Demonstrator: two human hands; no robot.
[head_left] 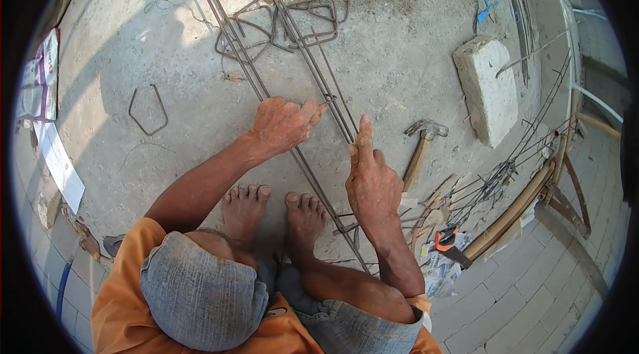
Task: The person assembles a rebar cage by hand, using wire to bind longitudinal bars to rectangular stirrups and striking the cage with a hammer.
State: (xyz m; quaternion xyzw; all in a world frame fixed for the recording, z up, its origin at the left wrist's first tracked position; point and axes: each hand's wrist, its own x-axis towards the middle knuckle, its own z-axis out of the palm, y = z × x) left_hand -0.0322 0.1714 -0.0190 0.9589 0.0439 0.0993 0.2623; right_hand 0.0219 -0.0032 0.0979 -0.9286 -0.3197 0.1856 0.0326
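Observation:
A long, narrow frame of thin steel reinforcing bars (236,47) runs slantwise from the far middle to between my feet, with a bent stirrup at its far end. My left hand (283,127) lies over its left bars, fingers curled round the steel, thumb and forefinger close to a small crosspiece (329,99). On the right-hand bars (309,61), my right hand (374,184) is closed at the near end of a rod, its index finger stretched along it. The fingers' undersides are hidden. Several loose bent stirrups (325,11) lie beneath the frame's far part.
A claw hammer (419,154) lies right of my right hand, near a pale concrete block (489,91). Another stirrup (148,111) rests at left. Tangled thin bars (496,177), a handsaw with an orange handle (446,239) and a bamboo pole (509,221) line the right side.

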